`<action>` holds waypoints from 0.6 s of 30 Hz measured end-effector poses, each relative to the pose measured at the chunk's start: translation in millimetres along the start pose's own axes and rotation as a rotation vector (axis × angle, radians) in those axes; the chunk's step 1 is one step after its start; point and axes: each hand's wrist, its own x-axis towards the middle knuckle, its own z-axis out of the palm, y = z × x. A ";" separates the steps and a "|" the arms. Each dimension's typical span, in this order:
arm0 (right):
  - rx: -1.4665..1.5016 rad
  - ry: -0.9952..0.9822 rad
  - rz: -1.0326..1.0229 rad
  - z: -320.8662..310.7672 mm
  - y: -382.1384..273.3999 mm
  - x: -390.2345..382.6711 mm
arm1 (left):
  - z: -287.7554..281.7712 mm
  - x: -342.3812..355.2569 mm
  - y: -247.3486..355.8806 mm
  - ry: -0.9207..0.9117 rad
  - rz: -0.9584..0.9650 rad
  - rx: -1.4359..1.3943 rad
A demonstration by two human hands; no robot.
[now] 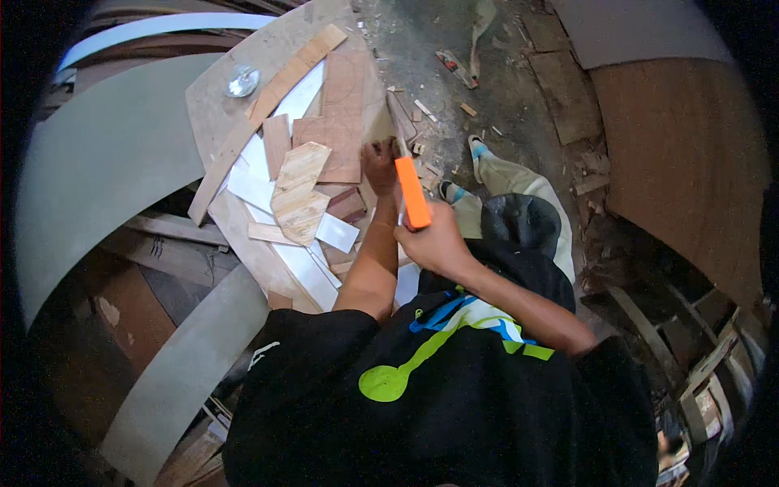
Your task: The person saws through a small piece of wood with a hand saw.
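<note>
My right hand (438, 242) is closed around the orange handle of a hand saw (414, 192), held over the table's right edge. The saw's thin blade is seen almost edge-on and points away from me. Just left of it, my left hand (380, 166) has its fingers curled at the near end of a pale wooden board (377, 123). Its fingertips are partly hidden. A reddish-brown plywood sheet (342, 114) lies left of that hand. A striped light wood piece (301, 195) sits nearer to me among several offcuts.
The worktable (213, 89) also carries a long wooden strip (284, 93), white sheet pieces (251, 183) and a shiny round object (243, 81). Scraps and a red-ended tool (457, 69) lie on the floor. Curved grey panels (122, 162) stand left, a brown panel (682, 162) right.
</note>
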 end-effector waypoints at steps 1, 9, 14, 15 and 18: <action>-0.002 0.000 0.028 1.8 3.5 3.4 | -7.8 -13.3 2.3 -0.003 0.004 -0.010; -0.031 -0.039 0.068 -8.1 -19.1 -5.7 | -26.1 -5.7 17.3 0.026 0.011 -0.038; 0.006 -0.045 0.053 -16.3 -22.4 -11.3 | -40.1 -8.7 22.4 0.055 -0.015 -0.029; 0.008 -0.045 0.056 -14.4 -20.6 -10.3 | -38.6 0.1 19.6 0.059 -0.025 -0.024; 0.001 0.014 0.078 -8.4 -6.1 8.9 | -40.6 5.4 31.6 0.086 -0.052 -0.022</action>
